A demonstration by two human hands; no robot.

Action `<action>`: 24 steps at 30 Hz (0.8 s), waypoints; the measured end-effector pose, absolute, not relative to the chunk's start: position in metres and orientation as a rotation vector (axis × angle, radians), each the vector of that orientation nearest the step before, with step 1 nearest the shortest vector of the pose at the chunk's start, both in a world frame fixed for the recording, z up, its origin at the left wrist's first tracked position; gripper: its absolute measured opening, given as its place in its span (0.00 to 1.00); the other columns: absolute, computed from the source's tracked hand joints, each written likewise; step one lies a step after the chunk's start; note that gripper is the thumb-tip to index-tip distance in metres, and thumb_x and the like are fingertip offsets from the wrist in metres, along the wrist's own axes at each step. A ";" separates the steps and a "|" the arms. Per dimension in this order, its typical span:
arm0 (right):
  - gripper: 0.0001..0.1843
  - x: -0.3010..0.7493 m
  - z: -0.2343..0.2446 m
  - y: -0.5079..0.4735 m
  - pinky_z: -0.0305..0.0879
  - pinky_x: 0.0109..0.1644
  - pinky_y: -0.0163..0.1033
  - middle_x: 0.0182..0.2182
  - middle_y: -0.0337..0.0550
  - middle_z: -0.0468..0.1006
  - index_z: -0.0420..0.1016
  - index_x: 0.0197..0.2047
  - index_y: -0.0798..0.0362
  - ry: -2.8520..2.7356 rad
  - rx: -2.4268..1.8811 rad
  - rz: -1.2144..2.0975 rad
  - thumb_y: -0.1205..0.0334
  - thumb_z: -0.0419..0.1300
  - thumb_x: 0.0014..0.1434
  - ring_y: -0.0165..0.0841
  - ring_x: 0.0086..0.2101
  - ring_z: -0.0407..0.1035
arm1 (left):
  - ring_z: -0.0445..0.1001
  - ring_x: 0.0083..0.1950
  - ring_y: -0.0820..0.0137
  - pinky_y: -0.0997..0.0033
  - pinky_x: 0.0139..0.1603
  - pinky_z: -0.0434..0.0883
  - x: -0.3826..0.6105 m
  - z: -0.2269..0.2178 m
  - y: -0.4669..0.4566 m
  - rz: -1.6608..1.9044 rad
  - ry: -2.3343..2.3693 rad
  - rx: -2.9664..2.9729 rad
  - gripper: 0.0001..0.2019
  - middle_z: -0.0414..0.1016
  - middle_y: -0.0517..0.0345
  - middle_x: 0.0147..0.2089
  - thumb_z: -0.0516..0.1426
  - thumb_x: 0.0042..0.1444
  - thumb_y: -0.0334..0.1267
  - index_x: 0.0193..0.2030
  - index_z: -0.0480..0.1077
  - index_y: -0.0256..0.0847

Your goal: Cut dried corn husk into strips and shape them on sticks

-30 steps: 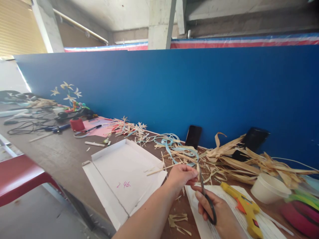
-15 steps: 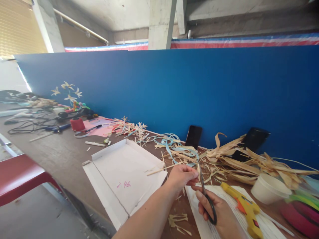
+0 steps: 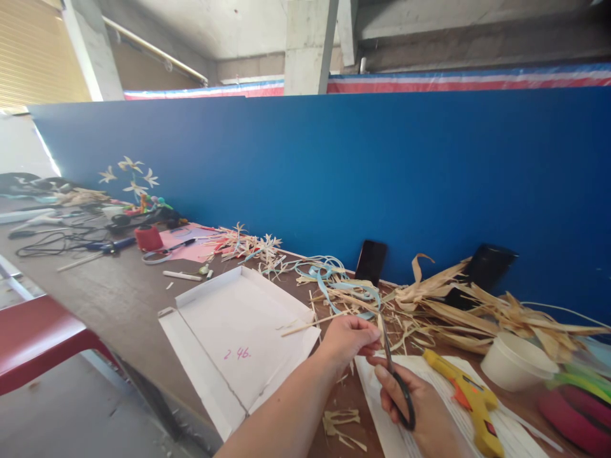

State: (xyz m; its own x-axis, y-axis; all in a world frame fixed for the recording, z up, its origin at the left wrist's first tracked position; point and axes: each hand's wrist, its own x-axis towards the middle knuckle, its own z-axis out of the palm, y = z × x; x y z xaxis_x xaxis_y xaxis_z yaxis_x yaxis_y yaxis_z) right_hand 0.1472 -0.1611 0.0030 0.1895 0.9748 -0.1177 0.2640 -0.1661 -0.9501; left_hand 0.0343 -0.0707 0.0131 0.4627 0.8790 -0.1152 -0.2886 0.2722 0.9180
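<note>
My right hand point(image 3: 420, 413) grips black-handled scissors point(image 3: 395, 375), blades pointing up and away. My left hand point(image 3: 347, 338) pinches a thin strip of dried husk point(image 3: 380, 326) right at the blades. Both hands hover above a printed paper sheet point(image 3: 382, 420) near the table's front edge. Small husk offcuts point(image 3: 340, 423) lie below my left forearm.
A flattened white box point(image 3: 238, 337) lies left of my hands. A yellow glue gun point(image 3: 470, 397), a white cup point(image 3: 515, 361), a dried husk pile point(image 3: 482, 312), light blue ribbon point(image 3: 329, 280) and two dark phones point(image 3: 371, 261) sit by the blue partition point(image 3: 382, 172). A red chair point(image 3: 38, 337) stands at left.
</note>
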 end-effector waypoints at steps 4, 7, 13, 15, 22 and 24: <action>0.30 0.146 0.004 -0.161 0.51 0.21 0.34 0.15 0.35 0.68 0.75 0.45 0.57 -1.180 -1.605 1.032 0.41 0.58 0.49 0.27 0.17 0.58 | 0.70 0.27 0.74 0.71 0.33 0.68 0.034 0.012 -0.070 0.893 0.717 0.994 0.20 0.72 0.55 0.25 0.66 0.32 0.47 0.27 0.71 0.33; 0.30 0.144 0.006 -0.161 0.51 0.21 0.34 0.14 0.35 0.68 0.76 0.43 0.56 -1.158 -1.606 1.033 0.40 0.58 0.47 0.27 0.16 0.58 | 0.69 0.27 0.74 0.71 0.33 0.68 0.034 0.013 -0.070 0.891 0.715 0.993 0.20 0.72 0.55 0.25 0.66 0.31 0.47 0.26 0.71 0.33; 0.30 0.142 0.009 -0.162 0.50 0.21 0.34 0.14 0.35 0.68 0.76 0.42 0.57 -1.123 -1.611 1.050 0.41 0.59 0.46 0.27 0.16 0.56 | 0.69 0.27 0.74 0.71 0.34 0.68 0.034 0.014 -0.071 0.886 0.724 0.992 0.20 0.71 0.55 0.25 0.66 0.31 0.47 0.27 0.71 0.33; 0.29 0.142 0.009 -0.162 0.50 0.21 0.34 0.13 0.36 0.68 0.76 0.42 0.57 -1.113 -1.612 1.057 0.41 0.59 0.46 0.27 0.16 0.56 | 0.69 0.27 0.74 0.71 0.34 0.67 0.035 0.014 -0.072 0.893 0.722 0.994 0.20 0.72 0.55 0.25 0.66 0.31 0.47 0.27 0.71 0.32; 0.28 0.144 0.009 -0.159 0.54 0.23 0.35 0.15 0.36 0.68 0.76 0.42 0.56 -1.124 -1.608 1.030 0.41 0.59 0.46 0.28 0.17 0.58 | 0.69 0.26 0.75 0.72 0.33 0.68 0.035 0.015 -0.071 0.902 0.723 0.982 0.21 0.71 0.56 0.24 0.67 0.30 0.48 0.26 0.71 0.33; 0.29 0.147 0.007 -0.158 0.54 0.23 0.36 0.15 0.36 0.69 0.76 0.42 0.56 -1.123 -1.609 1.015 0.40 0.59 0.46 0.29 0.18 0.59 | 0.69 0.26 0.74 0.71 0.34 0.68 0.034 0.015 -0.070 0.899 0.722 0.978 0.21 0.72 0.56 0.25 0.66 0.31 0.48 0.27 0.71 0.33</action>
